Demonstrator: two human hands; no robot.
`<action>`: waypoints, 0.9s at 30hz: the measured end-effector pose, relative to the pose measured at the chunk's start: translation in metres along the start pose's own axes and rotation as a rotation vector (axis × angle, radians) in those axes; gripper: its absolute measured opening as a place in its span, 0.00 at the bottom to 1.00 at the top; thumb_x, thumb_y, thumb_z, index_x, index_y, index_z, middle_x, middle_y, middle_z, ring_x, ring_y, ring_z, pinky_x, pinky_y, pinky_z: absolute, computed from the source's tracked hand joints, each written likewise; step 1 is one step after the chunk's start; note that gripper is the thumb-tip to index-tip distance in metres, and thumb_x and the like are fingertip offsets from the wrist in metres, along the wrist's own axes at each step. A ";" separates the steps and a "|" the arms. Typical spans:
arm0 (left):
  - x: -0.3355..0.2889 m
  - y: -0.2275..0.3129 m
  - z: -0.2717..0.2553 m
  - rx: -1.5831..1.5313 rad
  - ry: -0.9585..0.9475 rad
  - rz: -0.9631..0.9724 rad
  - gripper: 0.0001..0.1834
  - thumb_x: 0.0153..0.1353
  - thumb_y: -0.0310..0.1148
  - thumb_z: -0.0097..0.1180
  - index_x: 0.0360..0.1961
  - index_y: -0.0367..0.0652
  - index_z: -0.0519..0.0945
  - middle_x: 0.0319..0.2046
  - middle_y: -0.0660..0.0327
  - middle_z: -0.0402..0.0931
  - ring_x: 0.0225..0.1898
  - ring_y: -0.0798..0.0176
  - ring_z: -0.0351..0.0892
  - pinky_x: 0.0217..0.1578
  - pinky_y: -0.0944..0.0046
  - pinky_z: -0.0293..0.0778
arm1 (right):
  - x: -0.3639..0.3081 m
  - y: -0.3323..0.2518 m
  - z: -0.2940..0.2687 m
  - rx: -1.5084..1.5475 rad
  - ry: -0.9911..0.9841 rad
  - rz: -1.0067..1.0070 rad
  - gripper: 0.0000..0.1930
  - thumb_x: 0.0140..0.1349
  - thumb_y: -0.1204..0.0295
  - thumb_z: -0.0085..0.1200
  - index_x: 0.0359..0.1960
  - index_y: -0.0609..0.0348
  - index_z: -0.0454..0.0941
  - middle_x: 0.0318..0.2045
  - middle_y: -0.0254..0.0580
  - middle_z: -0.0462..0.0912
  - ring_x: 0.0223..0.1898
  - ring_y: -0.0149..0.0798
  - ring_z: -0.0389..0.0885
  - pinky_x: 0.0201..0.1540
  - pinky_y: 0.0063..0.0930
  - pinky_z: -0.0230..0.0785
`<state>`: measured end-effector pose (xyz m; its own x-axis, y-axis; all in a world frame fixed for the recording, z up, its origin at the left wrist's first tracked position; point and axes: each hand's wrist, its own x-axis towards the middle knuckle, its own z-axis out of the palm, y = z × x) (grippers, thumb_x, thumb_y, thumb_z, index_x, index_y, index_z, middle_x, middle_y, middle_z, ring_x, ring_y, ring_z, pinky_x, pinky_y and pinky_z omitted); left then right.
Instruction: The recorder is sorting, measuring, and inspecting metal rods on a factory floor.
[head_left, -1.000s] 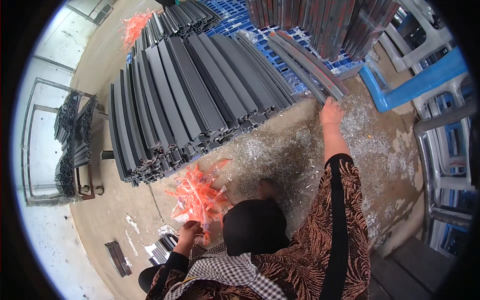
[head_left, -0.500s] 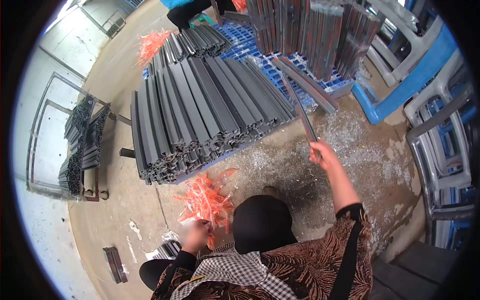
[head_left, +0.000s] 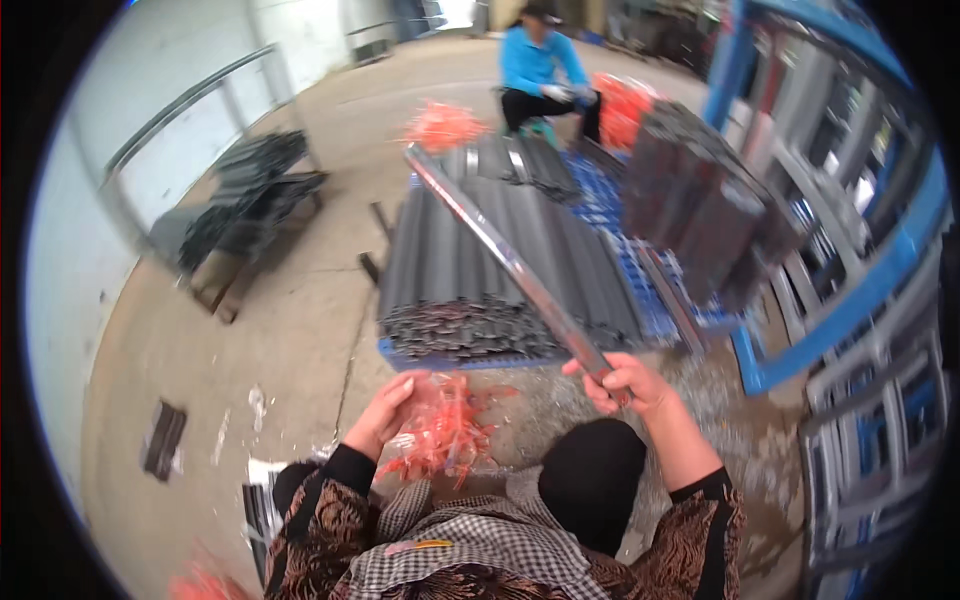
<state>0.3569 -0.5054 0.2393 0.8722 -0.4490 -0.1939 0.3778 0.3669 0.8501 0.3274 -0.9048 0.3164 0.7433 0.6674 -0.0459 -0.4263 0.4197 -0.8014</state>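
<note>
While tilted, one long grey strip (head_left: 510,262) in right hand (head_left: 625,382) grip; left hand (head_left: 385,412) clutching orange clips (head_left: 445,430).

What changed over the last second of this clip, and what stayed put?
The right hand reached to the standing dark strips, took hold of one long dark strip and drew it back toward the body; it now holds the strip's near end, the far end raised over the stack of dark strips. The view also tilted up, showing a seated person in blue. The left hand stayed at the orange clips.
</note>
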 end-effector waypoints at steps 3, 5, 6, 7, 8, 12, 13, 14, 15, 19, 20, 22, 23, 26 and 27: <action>-0.010 0.063 0.010 -0.176 -0.309 0.291 0.34 0.57 0.41 0.54 0.61 0.41 0.57 0.53 0.50 0.66 0.54 0.54 0.66 0.54 0.47 0.64 | 0.052 0.012 0.042 -0.077 -0.058 0.244 0.29 0.42 0.79 0.44 0.53 0.69 0.66 0.20 0.38 0.71 0.14 0.29 0.64 0.14 0.17 0.49; -0.019 0.093 -0.004 -0.283 -0.239 0.458 0.33 0.56 0.42 0.54 0.60 0.42 0.59 0.51 0.51 0.68 0.53 0.54 0.68 0.53 0.47 0.65 | 0.083 0.034 0.054 -0.002 -0.216 0.379 0.26 0.47 0.77 0.46 0.52 0.69 0.67 0.23 0.40 0.74 0.18 0.32 0.69 0.19 0.16 0.57; -0.039 0.100 -0.028 -0.370 -0.147 0.577 0.32 0.56 0.42 0.55 0.59 0.42 0.61 0.50 0.52 0.70 0.52 0.53 0.69 0.53 0.47 0.65 | 0.118 0.060 0.056 0.002 -0.301 0.479 0.26 0.47 0.77 0.46 0.52 0.69 0.67 0.23 0.40 0.74 0.18 0.32 0.69 0.19 0.16 0.57; -0.051 0.106 -0.042 -0.457 -0.118 0.692 0.32 0.55 0.43 0.56 0.58 0.42 0.62 0.48 0.52 0.72 0.51 0.52 0.70 0.52 0.47 0.66 | 0.136 0.081 0.062 -0.088 -0.291 0.516 0.25 0.48 0.76 0.47 0.52 0.68 0.67 0.24 0.41 0.75 0.20 0.32 0.70 0.21 0.17 0.58; -0.056 0.108 -0.051 -0.475 -0.087 0.725 0.32 0.55 0.43 0.56 0.58 0.42 0.62 0.48 0.52 0.72 0.51 0.52 0.70 0.52 0.47 0.66 | 0.144 0.101 0.064 -0.174 -0.260 0.529 0.24 0.49 0.75 0.47 0.51 0.68 0.68 0.26 0.42 0.76 0.22 0.33 0.71 0.24 0.17 0.60; -0.064 0.096 -0.073 -0.520 0.237 0.774 0.19 0.56 0.32 0.55 0.47 0.39 0.69 0.35 0.53 0.76 0.38 0.56 0.76 0.46 0.55 0.72 | 0.187 0.151 0.058 -0.659 -0.034 0.448 0.18 0.55 0.72 0.50 0.48 0.63 0.71 0.35 0.41 0.79 0.36 0.31 0.75 0.41 0.19 0.65; -0.061 0.091 -0.072 -0.471 0.279 0.760 0.16 0.55 0.31 0.54 0.45 0.38 0.70 0.33 0.54 0.76 0.36 0.57 0.76 0.45 0.56 0.72 | 0.197 0.157 0.055 -0.664 -0.030 0.466 0.18 0.55 0.72 0.50 0.48 0.63 0.71 0.35 0.41 0.79 0.36 0.31 0.75 0.41 0.19 0.65; -0.058 0.087 -0.071 -0.416 0.320 0.739 0.14 0.55 0.30 0.54 0.43 0.38 0.71 0.31 0.55 0.76 0.34 0.57 0.76 0.43 0.58 0.73 | 0.211 0.162 0.056 -0.721 0.039 0.276 0.17 0.55 0.73 0.51 0.48 0.63 0.71 0.36 0.40 0.78 0.37 0.31 0.75 0.42 0.19 0.66; -0.055 0.083 -0.069 -0.357 0.356 0.715 0.12 0.55 0.28 0.54 0.41 0.38 0.72 0.29 0.56 0.76 0.31 0.58 0.76 0.42 0.60 0.73 | 0.223 0.166 0.056 -0.772 0.110 0.081 0.17 0.55 0.75 0.51 0.48 0.62 0.71 0.37 0.40 0.78 0.38 0.30 0.75 0.43 0.19 0.66; -0.046 0.063 -0.053 -0.315 0.410 0.587 0.07 0.55 0.27 0.53 0.35 0.38 0.73 0.27 0.57 0.74 0.29 0.62 0.75 0.37 0.66 0.72 | 0.258 0.142 0.117 -0.691 0.164 -0.092 0.18 0.53 0.77 0.53 0.48 0.64 0.71 0.38 0.40 0.78 0.37 0.32 0.75 0.42 0.21 0.67; -0.043 0.059 -0.045 -0.292 0.419 0.542 0.05 0.55 0.27 0.53 0.33 0.38 0.73 0.26 0.57 0.74 0.28 0.63 0.74 0.36 0.68 0.72 | 0.261 0.139 0.121 -0.758 0.145 -0.239 0.19 0.52 0.76 0.55 0.48 0.64 0.71 0.38 0.41 0.78 0.36 0.33 0.76 0.40 0.22 0.68; -0.040 0.055 -0.028 -0.213 0.448 0.480 0.06 0.55 0.25 0.52 0.35 0.38 0.73 0.27 0.58 0.74 0.29 0.64 0.74 0.37 0.68 0.72 | 0.266 0.128 0.141 -1.019 0.157 -0.522 0.20 0.50 0.76 0.54 0.47 0.65 0.71 0.36 0.42 0.78 0.35 0.35 0.76 0.40 0.23 0.69; -0.038 0.051 -0.019 -0.139 0.472 0.435 0.08 0.55 0.24 0.52 0.37 0.38 0.73 0.29 0.58 0.75 0.31 0.64 0.75 0.38 0.68 0.72 | 0.267 0.122 0.145 -1.011 0.196 -0.506 0.20 0.50 0.76 0.54 0.47 0.65 0.71 0.36 0.42 0.78 0.35 0.35 0.76 0.40 0.23 0.69; -0.031 0.032 -0.001 0.021 0.501 0.309 0.13 0.54 0.22 0.51 0.42 0.38 0.72 0.33 0.59 0.75 0.33 0.65 0.75 0.40 0.69 0.72 | 0.264 0.111 0.146 -1.032 0.230 -0.633 0.20 0.49 0.75 0.55 0.46 0.65 0.72 0.36 0.44 0.78 0.34 0.36 0.76 0.38 0.23 0.69; -0.026 0.025 0.002 0.079 0.494 0.322 0.14 0.54 0.22 0.51 0.43 0.38 0.72 0.34 0.59 0.75 0.34 0.66 0.75 0.40 0.69 0.72 | 0.263 0.110 0.144 -1.015 0.245 -0.602 0.19 0.49 0.75 0.55 0.46 0.65 0.72 0.36 0.44 0.78 0.33 0.36 0.76 0.37 0.23 0.69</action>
<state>0.3431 -0.4858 0.2662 0.9875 0.1140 -0.1091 0.0626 0.3512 0.9342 0.4015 -0.5941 0.3021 0.8088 0.3503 0.4724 0.5402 -0.1253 -0.8321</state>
